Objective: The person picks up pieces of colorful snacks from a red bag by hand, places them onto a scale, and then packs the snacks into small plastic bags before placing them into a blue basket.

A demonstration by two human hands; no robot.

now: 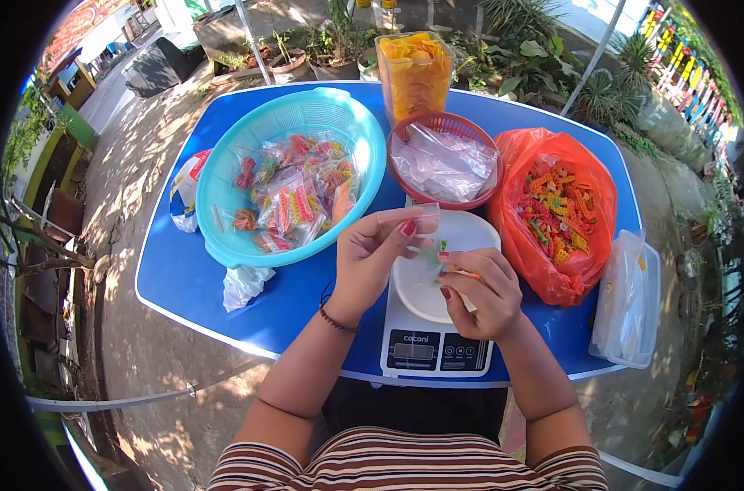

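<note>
Hands near each other, not touching, above the white plate (414,299). Left hand (374,254) pinches a small clear bag (426,214); visible edge runs roughly 9-to-3, full long axis unclear. Right hand (488,293), at left's 4 o'clock, has an orange piece (470,275) between fingertips. Key relation: red plastic bag (519,266) at right hand's 2 o'clock, right hand nearer. Contents: curly, ladder-like orange, yellow, green pieces (561,206). Teal basket (224,248) at left hand's 10 o'clock.
</note>
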